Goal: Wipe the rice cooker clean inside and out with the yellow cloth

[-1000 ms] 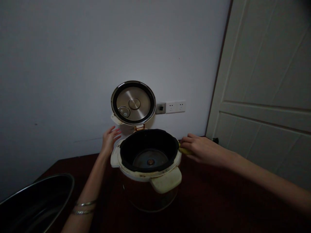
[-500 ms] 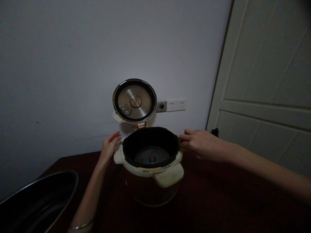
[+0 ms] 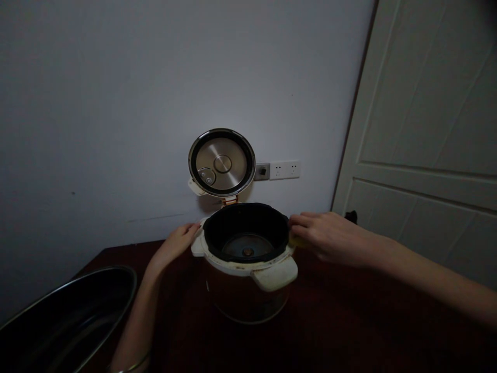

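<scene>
Pale wall [image 3: 116,93], at back. Panelled door [image 3: 423,103], right. Dark red table [image 3: 349,311]. Black basin [image 3: 81,321], left, partly in my feed. Cooker [image 3: 248,295], mid-table, white-rimmed; lid [image 3: 222,161] raised at back, metal underside facing my camera. Right hand [image 3: 328,235], at cooker's right rim, fingers closed. Left hand [image 3: 179,240], fingers at left rim; whether gripping, from here I cannot tell. Hands apart, cooker between. White socket plate [image 3: 284,170], right of lid. Yellow cloth or sponge [image 3: 298,242], mostly hidden in right hand's grip.
</scene>
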`<state>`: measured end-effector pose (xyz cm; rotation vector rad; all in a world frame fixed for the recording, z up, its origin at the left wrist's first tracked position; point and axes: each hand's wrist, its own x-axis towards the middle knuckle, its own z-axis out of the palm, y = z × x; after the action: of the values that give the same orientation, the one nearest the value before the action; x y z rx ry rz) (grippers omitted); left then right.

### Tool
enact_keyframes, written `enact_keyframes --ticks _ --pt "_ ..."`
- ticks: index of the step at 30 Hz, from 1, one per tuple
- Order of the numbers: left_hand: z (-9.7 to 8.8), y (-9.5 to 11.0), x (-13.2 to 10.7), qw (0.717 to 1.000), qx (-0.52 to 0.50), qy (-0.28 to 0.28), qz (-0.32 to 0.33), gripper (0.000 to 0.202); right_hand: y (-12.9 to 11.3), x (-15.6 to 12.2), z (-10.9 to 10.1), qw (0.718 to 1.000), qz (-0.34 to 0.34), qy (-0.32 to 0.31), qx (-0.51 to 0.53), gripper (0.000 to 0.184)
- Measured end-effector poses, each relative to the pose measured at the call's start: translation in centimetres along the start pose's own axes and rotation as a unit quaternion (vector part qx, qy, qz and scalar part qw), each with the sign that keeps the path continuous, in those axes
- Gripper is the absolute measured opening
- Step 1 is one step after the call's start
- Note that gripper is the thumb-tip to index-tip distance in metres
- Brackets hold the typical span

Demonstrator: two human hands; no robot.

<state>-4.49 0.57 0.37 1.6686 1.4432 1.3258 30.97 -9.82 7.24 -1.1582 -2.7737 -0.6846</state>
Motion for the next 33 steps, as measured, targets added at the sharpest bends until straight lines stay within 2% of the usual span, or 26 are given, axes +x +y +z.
enact_keyframes --ticks 5,8,10,14,19,23,25,27,30,33 --pt "-0.6 0.2 -1.2 0.991 -0.018 -0.127 -0.043 0.023 -2.9 0.7 -0.4 0.998 -0.051 0.0 0.039 0.019" --pt "-0.6 0.5 -1.6 0.986 0.013 -0.162 -0.043 0.033 -3.5 0.6 -1.3 0.994 -0.064 0.012 0.091 0.018" --pt "-0.6 0.7 -1.7 0.984 0.031 -0.172 -0.029 0.036 -2.9 0.2 -1.7 0.995 -0.039 0.008 0.089 0.02" --pt "-0.5 1.0 -1.7 0.984 0.03 -0.172 -0.024 0.033 -2.2 0.0 -1.3 1.0 0.011 -0.009 0.012 0.024" --pt "-0.5 0.7 -1.7 0.984 -0.001 -0.175 -0.024 0.029 -4.9 1.8 -0.8 0.999 -0.03 -0.012 -0.024 0.011" --pt "-0.5 0.4 -1.6 0.983 -0.007 -0.182 -0.032 0.03 -6.5 2.7 -1.6 0.997 -0.064 0.022 0.044 0.017" --pt "-0.5 0.5 -1.7 0.983 0.019 -0.184 -0.023 0.035 -6.1 2.4 -2.2 0.993 -0.069 0.042 0.082 0.02" --pt "-0.6 0.7 -1.9 0.979 0.064 -0.191 -0.007 0.042 -5.3 1.7 -2.7 0.994 -0.044 0.045 0.089 0.02" --pt "-0.7 1.2 -2.0 0.97 0.125 -0.207 0.007 0.052 -4.4 1.0 -2.7 0.999 0.005 0.021 0.045 0.018" --pt "-0.7 1.3 -2.0 0.966 0.149 -0.209 0.004 0.056 -5.2 1.5 -1.9 1.0 0.003 -0.007 0.014 0.014"
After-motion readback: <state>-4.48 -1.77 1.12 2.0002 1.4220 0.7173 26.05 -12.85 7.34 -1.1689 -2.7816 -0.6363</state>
